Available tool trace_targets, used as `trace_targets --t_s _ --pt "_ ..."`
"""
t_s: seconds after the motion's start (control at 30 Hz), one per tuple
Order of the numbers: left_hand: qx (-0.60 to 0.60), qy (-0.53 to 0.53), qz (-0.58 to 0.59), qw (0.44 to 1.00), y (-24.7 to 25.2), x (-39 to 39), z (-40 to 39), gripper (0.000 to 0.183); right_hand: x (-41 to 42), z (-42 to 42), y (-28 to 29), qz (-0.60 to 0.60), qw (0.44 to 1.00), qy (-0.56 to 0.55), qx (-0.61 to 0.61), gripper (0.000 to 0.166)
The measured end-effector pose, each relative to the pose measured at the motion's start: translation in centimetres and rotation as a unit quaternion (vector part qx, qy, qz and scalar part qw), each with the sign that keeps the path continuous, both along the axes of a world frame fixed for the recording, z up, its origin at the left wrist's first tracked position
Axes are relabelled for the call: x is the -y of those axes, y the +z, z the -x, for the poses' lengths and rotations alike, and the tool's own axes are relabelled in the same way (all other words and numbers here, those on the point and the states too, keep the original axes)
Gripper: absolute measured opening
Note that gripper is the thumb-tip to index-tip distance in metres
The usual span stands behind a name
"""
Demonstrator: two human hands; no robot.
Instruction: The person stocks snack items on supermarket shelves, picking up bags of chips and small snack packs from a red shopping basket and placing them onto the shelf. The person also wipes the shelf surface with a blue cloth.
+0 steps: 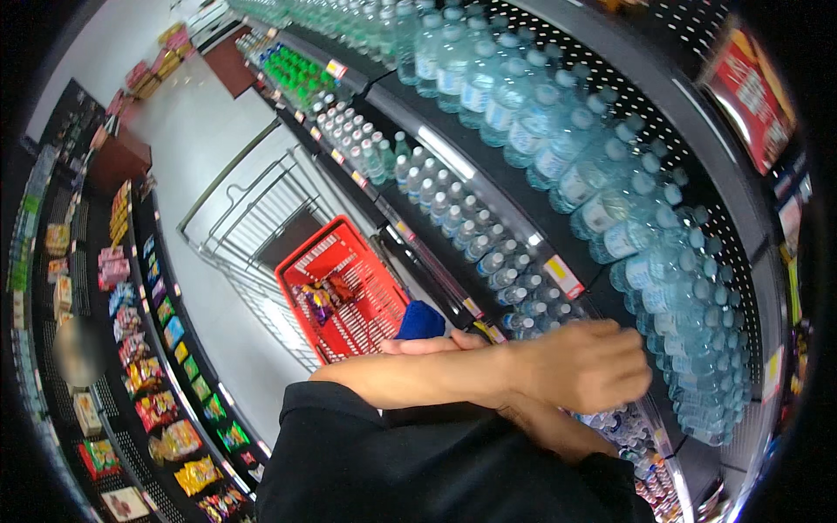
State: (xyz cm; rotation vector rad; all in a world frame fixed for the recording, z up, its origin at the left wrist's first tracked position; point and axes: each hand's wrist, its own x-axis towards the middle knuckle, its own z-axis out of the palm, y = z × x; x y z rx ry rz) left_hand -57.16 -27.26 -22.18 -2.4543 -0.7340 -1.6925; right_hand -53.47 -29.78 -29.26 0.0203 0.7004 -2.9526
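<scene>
My arms in black sleeves cross in front of me. The left forearm lies over the right one. My left hand (588, 366), slightly blurred, has curled fingers in front of the shelf of small water bottles (477, 248); no object shows in it. My right hand (425, 344) is partly hidden under the left forearm, its fingers beside a dark blue cloth-like thing (422, 320). Whether it grips this is unclear. A red plastic basket (343, 229) rests in a metal shopping cart (229, 176), holding several packaged snacks (320, 301).
Large water bottles (516, 98) line the upper shelf on the right. Green-capped bottles (294, 68) stand farther along. Shelves of packaged snacks (157, 408) run along the left. Pale floor (189, 118) lies between the shelves, with stacked boxes (157, 65) at its far end.
</scene>
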Motion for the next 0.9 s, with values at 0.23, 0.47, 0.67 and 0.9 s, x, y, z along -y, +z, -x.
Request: trace_targets --t_s 0.23,0.47,0.67,0.9 --pt "0.076 0.285 0.142 0.945 -9.5 4.7 11.2 0.023 -0.8 -1.3 -8.8 0.024 0.989 -0.138 0.037 0.067" --pt "0.299 0.562 0.436 0.636 -36.5 15.7 23.2 0.030 -3.9 -3.4 -9.6 -0.160 0.921 -0.105 0.339 0.052" --pt "0.279 0.652 0.567 0.419 -53.0 27.1 28.3 0.037 -4.2 -4.7 -10.1 -0.150 0.857 -0.163 0.466 0.045" --pt "0.399 0.646 0.602 0.247 -59.1 28.0 30.2 0.048 -4.1 -5.7 -10.0 -0.164 0.848 -0.178 0.471 0.049"
